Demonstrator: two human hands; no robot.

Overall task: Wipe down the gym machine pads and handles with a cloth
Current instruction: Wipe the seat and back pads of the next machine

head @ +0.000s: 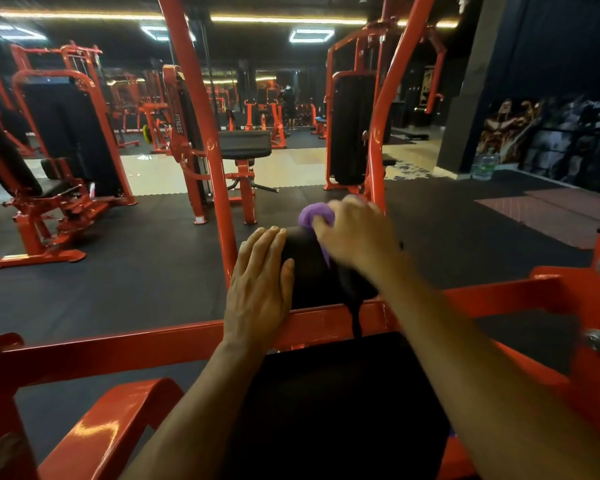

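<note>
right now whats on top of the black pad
The left hand rests flat on the black pad; the right hand presses a purple cloth there. Pad under them is hidden.

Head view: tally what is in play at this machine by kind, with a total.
Hands: 2, left hand flat on the pad, right hand gripping the cloth
Purple cloth: 1
Black pad being wiped: 1
Total: 4
</note>
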